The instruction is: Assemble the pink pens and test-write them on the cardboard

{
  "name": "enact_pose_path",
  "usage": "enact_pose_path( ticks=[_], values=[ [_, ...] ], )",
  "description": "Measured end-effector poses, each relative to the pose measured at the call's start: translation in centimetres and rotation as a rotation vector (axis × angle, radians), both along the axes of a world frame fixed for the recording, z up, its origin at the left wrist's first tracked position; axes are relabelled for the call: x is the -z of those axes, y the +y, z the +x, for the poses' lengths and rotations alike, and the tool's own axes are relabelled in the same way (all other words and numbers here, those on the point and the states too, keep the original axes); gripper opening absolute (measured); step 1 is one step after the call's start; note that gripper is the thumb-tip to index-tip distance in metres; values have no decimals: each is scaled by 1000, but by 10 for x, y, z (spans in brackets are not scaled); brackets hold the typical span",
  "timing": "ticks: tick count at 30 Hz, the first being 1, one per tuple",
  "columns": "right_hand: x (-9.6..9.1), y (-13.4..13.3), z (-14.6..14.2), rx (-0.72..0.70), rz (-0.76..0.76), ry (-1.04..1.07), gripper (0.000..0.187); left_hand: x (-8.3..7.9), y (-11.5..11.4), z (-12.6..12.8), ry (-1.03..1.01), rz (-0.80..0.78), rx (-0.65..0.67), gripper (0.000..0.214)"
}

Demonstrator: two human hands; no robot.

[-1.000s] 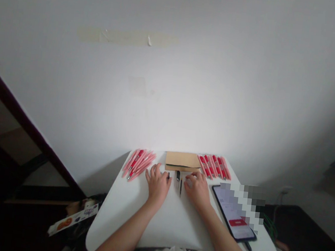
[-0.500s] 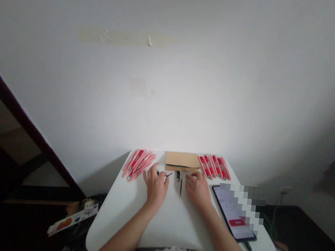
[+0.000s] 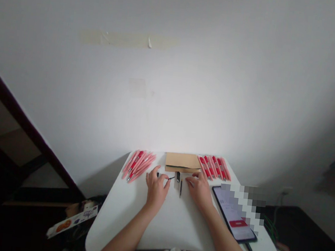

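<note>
Between the thumb and forefinger of my left hand (image 3: 157,189) is a thin dark pen part (image 3: 172,178), pointing right. My right hand (image 3: 199,188) rests low over the table with its fingers drawn together; whatever they hold, if anything, is hidden. In the gap between the hands stands a short black piece like a cap or clip (image 3: 178,177), and just nearer me lies a slim black refill-like stick (image 3: 181,188). A small dark piece (image 3: 158,175) shows partly behind my left fingers.
Pink and red pens (image 3: 137,165) lie heaped at the back left of the white table (image 3: 174,230); more pens (image 3: 214,168) are lined up at the back right. A brown cardboard box or folder (image 3: 183,162) sits between them against the wall. A phone (image 3: 234,216) with a cable lies at right.
My left hand and the thin pen part have shifted slightly right, toward the black pieces in the middle. My right hand has barely moved.
</note>
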State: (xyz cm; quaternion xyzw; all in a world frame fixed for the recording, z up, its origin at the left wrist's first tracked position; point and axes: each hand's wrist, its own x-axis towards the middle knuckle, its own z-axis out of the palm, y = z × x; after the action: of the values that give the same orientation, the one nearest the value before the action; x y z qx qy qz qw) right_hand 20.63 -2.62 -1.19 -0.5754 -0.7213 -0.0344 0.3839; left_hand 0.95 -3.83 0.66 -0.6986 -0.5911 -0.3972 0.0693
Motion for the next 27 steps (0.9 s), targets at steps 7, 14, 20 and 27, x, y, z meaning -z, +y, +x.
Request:
enact_pose_path(
  ticks=[7,14,20,27],
  values=[
    [-3,-1,-1,-19,-40,60,17,2,3,-3,-42,10,38,7],
    [-8,1,-5,-186,-27,253,19,1,2,-3,-91,25,121,6],
    [-10,0,-8,-201,-14,332,21,-4,-2,-1,-89,-4,156,6],
    [-15,-4,-12,-266,-2,302,19,-9,-5,0,-79,-33,153,7]
  ],
)
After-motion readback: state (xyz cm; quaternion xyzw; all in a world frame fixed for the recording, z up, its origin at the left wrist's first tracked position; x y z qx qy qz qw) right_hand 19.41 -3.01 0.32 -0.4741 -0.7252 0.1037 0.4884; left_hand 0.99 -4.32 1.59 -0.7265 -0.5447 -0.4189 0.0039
